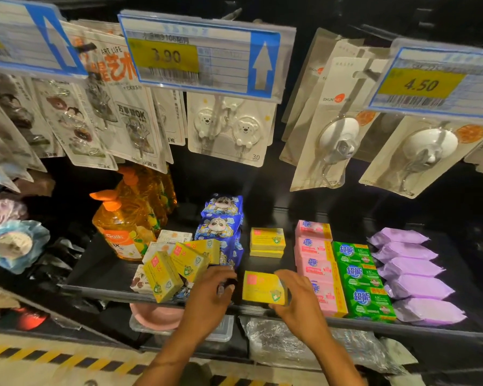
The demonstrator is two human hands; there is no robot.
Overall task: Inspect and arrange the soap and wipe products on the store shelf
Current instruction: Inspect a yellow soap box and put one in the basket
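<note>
My right hand (296,298) grips a yellow soap box (261,286) at the front edge of the black shelf (101,274), fingers curled round its right side. My left hand (214,288) sits just left of that box with its fingers curled; whether it holds anything I cannot tell. Several yellow soap boxes (179,264) lie tumbled to the left of my left hand. A neat stack of yellow soap boxes (267,242) stands further back. Blue wipe packs (221,227) with a panda picture are stacked behind the loose boxes.
Pink soap bars (317,263), green soap bars (360,282) and purple wipe packs (413,271) lie in rows on the right. Orange detergent bottles (126,227) stand at the left. Hanging hook packs (229,129) and price tags (204,55) overhang the shelf.
</note>
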